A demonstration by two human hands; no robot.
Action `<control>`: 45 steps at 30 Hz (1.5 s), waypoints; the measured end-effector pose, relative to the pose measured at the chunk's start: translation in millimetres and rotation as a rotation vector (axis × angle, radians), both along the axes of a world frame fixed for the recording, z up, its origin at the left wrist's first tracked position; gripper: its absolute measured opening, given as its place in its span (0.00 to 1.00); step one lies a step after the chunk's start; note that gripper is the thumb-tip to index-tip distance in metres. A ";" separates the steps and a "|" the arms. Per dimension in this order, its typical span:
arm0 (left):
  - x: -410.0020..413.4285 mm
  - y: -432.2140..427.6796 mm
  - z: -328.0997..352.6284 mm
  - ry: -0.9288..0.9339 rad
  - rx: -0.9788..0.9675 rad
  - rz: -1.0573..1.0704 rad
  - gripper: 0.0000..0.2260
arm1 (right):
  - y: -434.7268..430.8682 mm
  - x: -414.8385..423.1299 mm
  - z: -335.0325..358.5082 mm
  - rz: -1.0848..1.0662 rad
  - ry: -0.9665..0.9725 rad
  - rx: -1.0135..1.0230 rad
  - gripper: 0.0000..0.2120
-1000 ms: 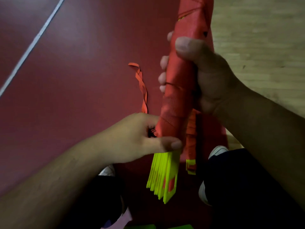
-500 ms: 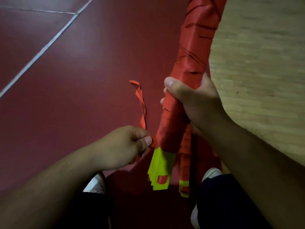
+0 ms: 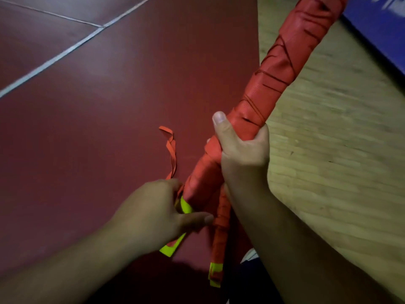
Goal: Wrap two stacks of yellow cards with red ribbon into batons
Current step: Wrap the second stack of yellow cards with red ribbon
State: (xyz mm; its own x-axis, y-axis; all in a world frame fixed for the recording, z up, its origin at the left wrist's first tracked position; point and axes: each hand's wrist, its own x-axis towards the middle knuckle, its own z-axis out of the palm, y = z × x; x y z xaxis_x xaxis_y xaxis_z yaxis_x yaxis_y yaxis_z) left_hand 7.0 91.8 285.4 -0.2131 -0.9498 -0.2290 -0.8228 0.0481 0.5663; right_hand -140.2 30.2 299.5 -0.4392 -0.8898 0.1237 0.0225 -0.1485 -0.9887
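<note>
A long baton wrapped in red ribbon (image 3: 282, 64) runs from the upper right down to the middle. My right hand (image 3: 243, 156) grips its lower part, thumb up along the wrap. Yellow cards (image 3: 169, 249) stick out of its lower end. My left hand (image 3: 157, 211) is closed around that end, holding the cards and the ribbon there. A loose ribbon tail (image 3: 171, 150) curls up from behind my left hand. A thinner second baton (image 3: 220, 235), red with a yellow end, lies just below the first, partly hidden by my right arm.
Dark red floor (image 3: 98, 117) with white lines (image 3: 52, 60) fills the left. Pale wood floor (image 3: 339, 161) lies to the right, with a blue surface (image 3: 381, 25) at the top right corner. My dark trousers and a white shoe (image 3: 252, 255) are at the bottom.
The baton has tilted with its top toward the right. My right hand slid down it. My left hand went from pinching the ribbon beside the end to closing over the cards.
</note>
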 end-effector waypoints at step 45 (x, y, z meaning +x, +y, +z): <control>29.7 -10.8 15.8 0.304 0.473 -0.172 0.19 | 15.6 -12.8 13.7 0.596 -0.339 0.133 0.14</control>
State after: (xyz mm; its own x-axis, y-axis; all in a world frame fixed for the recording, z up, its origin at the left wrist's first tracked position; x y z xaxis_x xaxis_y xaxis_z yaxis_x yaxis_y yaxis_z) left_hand 36.6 80.9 301.2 -0.4776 -0.7050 -0.5243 -0.6230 -0.1489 0.7679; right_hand -153.0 45.9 313.3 0.1338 -0.9891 -0.0608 0.3727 0.1070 -0.9218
